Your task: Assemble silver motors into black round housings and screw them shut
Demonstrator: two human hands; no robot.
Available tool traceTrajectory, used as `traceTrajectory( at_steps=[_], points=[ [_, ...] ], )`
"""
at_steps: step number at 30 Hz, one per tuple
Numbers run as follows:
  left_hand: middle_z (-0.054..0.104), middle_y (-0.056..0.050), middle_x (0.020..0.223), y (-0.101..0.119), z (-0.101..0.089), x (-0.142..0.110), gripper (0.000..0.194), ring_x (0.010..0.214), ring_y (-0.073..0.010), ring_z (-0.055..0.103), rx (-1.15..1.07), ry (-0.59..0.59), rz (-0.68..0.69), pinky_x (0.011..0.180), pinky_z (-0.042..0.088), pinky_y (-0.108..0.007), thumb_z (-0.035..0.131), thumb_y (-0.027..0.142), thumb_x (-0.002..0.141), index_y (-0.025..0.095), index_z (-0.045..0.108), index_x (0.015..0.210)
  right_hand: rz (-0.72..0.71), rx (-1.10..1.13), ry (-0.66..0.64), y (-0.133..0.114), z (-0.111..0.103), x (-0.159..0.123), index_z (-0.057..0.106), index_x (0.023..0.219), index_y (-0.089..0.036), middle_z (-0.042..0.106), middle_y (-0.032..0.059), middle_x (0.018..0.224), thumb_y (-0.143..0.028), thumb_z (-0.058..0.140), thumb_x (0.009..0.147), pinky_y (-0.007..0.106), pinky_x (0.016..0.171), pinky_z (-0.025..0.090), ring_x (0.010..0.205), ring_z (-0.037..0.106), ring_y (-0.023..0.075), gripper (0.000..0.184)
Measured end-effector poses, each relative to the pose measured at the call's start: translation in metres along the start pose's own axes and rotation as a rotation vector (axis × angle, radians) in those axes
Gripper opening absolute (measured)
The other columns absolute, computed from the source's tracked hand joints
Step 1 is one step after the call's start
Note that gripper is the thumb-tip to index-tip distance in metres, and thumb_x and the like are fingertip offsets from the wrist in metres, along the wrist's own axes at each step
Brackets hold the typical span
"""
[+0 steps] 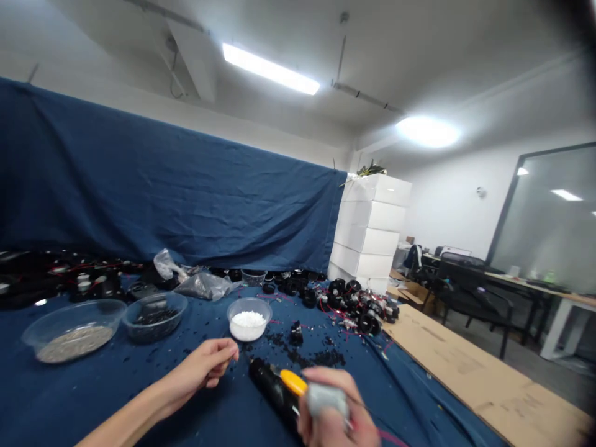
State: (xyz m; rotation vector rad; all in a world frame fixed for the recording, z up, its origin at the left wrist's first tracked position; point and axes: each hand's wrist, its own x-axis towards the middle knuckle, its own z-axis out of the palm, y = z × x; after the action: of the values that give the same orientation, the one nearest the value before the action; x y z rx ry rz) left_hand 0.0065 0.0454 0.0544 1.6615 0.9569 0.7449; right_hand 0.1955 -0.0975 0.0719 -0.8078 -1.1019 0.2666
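Observation:
My left hand (pixel 215 362) is closed, thumb and fingertips pinched together just in front of the bowl of white pellets (pixel 248 324). Whatever sits in that pinch, if anything, is too small to make out. Blurred by motion, my right hand (pixel 342 413) is wrapped round a grey metal motor-like part (pixel 327 400), with a red wire (pixel 391 437) trailing below. Beside it, partly hidden by the right hand, a black cylindrical tool like an electric screwdriver (pixel 272 385) points toward my left hand. A yellow piece (pixel 293 382) shows between tool and hand; which it belongs to I cannot tell.
Clear bowls of small grey parts (pixel 77 343) and black parts (pixel 156 315) stand at left. Black crumbs (pixel 321 358) and a small black part (pixel 296 332) lie ahead. A heap of wired motors (pixel 363 304) is at right, near cardboard (pixel 465 360) and white boxes (pixel 367 230).

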Motion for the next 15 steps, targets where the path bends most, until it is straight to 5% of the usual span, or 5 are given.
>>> traceTrajectory(
  at_steps=[3,6,15],
  points=[
    [0.034,0.009,0.059,-0.03,0.001,-0.028,0.043,0.051,-0.0062,0.029,-0.471,-0.009,-0.091,0.048,0.024,-0.018,0.073,0.053,0.072,0.015,0.058,0.086,0.032,-0.056,-0.193,0.039,0.044,-0.002,0.066,0.088,-0.015,0.06,0.0032,0.067,-0.044,0.047,0.093,0.024,0.05,0.042,0.052,0.052,0.0136,0.034],
    [0.048,0.005,0.066,-0.044,0.0,-0.03,0.043,0.058,-0.0069,0.042,-0.554,0.093,-0.132,0.053,0.031,-0.017,0.081,0.044,0.067,0.014,0.063,0.091,0.109,-0.197,-0.359,0.072,0.069,-0.004,0.066,0.085,-0.015,0.062,0.0036,0.073,-0.038,0.051,0.091,0.025,0.062,0.042,0.064,0.053,0.0149,0.028],
    [0.058,0.003,0.058,-0.048,0.01,-0.021,0.044,0.052,-0.0085,0.046,-0.502,0.218,-0.136,0.054,0.034,-0.02,0.083,0.05,0.06,0.014,0.059,0.067,0.505,0.17,-0.561,0.108,0.075,-0.008,0.059,0.096,-0.013,0.054,-0.0027,0.058,-0.04,0.054,0.088,0.019,0.044,0.033,0.045,0.045,0.0094,0.029]
  ],
)
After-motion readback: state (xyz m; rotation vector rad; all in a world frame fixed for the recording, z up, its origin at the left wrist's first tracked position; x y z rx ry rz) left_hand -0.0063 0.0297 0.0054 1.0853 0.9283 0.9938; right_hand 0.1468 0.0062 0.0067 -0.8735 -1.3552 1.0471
